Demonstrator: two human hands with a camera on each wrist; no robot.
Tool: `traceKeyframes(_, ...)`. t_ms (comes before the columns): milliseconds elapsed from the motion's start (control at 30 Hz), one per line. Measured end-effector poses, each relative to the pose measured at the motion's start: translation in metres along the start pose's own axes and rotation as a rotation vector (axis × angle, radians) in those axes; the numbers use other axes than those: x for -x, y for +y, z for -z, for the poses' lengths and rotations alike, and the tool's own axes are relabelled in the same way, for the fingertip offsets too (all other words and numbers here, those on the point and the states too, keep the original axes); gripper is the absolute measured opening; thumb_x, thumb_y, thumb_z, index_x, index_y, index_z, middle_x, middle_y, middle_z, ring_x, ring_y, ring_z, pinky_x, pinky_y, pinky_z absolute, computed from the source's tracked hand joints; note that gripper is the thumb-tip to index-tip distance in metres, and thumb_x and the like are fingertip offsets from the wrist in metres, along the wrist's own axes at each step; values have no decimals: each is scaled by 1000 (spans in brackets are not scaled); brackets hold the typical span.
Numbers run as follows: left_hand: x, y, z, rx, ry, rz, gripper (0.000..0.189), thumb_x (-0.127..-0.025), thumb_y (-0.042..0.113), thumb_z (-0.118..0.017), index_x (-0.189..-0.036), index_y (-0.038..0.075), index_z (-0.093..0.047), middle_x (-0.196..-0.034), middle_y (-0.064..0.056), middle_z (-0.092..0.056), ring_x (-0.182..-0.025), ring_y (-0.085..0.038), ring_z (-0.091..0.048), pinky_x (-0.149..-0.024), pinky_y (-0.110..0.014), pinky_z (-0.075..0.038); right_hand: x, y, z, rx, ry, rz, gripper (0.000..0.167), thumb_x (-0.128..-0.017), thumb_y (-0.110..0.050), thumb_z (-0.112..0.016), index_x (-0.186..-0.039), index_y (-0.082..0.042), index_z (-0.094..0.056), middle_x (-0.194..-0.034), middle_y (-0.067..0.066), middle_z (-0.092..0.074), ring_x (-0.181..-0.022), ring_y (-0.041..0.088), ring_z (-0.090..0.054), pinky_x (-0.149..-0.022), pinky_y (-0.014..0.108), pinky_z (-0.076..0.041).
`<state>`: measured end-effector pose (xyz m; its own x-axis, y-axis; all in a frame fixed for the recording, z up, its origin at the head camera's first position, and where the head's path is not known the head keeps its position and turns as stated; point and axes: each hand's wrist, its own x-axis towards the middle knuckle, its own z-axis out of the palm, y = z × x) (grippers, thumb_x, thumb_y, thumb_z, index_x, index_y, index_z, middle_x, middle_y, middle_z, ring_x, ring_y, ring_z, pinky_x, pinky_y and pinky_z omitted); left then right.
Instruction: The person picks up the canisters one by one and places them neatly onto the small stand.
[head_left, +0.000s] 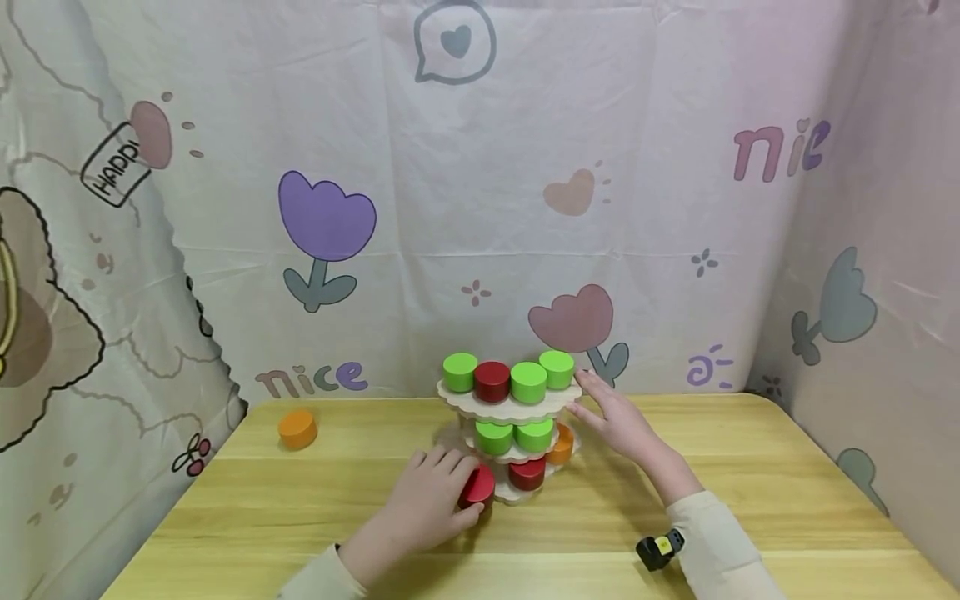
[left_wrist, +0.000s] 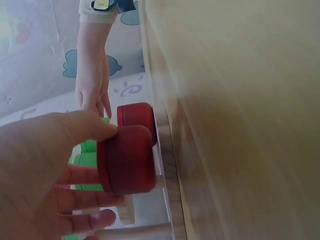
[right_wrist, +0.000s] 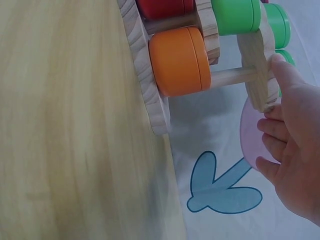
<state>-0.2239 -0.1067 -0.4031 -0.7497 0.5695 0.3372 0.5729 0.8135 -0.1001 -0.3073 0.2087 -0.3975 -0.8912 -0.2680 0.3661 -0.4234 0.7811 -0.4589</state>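
Observation:
A three-level wooden stand (head_left: pixel 517 407) with scalloped tiers stands on the table, carrying short round blocks. My left hand (head_left: pixel 429 500) pinches a red round block (left_wrist: pixel 127 160) between thumb and fingers, beside the lowest tier. Another red block (head_left: pixel 527 474) sits on that tier, close to the held one. At the stand's right, my right hand (head_left: pixel 618 421) grips the top tier's edge, its thumb (right_wrist: pixel 286 72) at the rim and the other fingers curled beneath. An orange block (right_wrist: pixel 180 61) rests on the lowest tier. Green blocks (head_left: pixel 528 382) and a red one (head_left: pixel 492 382) fill the upper tiers.
A loose orange block (head_left: pixel 297 429) lies on the wooden table (head_left: pixel 360 475) at the back left. A printed cloth (head_left: pixel 450 200) hangs behind the table and along both sides. A small black device (head_left: pixel 660 550) is at the right wrist.

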Motion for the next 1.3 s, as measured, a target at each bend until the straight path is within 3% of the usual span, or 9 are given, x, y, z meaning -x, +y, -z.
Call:
traceKeyframes(467,-7,12,-3,-41,-17,16,42,-88,46,-66,-121,22,-61,-115,2,-63,-103,-19,-55,-83,-39,-43,-2,0,-1,-10,2,3,67,-98,-40,-55,-149,-2,-34,-156,22,-31,-145,41,-28,-116,55,-24)
traceKeyframes(667,-6,14,-3,-53,24,24,39,-86,45,-70,-118,24,-64,-109,2,-64,-98,-18,-56,-76,-35,-42,-1,1,-1,-13,-1,-1,68,-97,-40,-55,-149,-2,-34,-156,22,-31,-145,41,-28,-116,56,-24)
traceKeyframes(933,-7,13,-8,-45,102,26,31,-81,42,-74,-96,19,-59,-97,6,-67,-84,-13,-55,-69,-27,-38,2,0,-1,-15,1,-7,68,-97,-40,-56,-149,-3,-35,-156,22,-31,-145,42,-28,-115,56,-25)
traceKeyframes(1133,-8,11,-10,-52,182,16,26,-78,34,-79,-95,22,-64,-97,6,-68,-84,-13,-59,-67,-26,-39,1,0,0,-13,-2,-14,68,-97,-41,-55,-149,-3,-34,-156,22,-30,-145,42,-28,-115,57,-26)
traceKeyframes(1300,-10,10,-9,-32,191,36,24,-78,29,-79,-94,20,-64,-95,4,-62,-82,-14,-58,-62,-23,-36,1,0,0,-15,-1,-10,67,-97,-39,-56,-149,-2,-35,-156,23,-30,-144,42,-28,-114,58,-26)
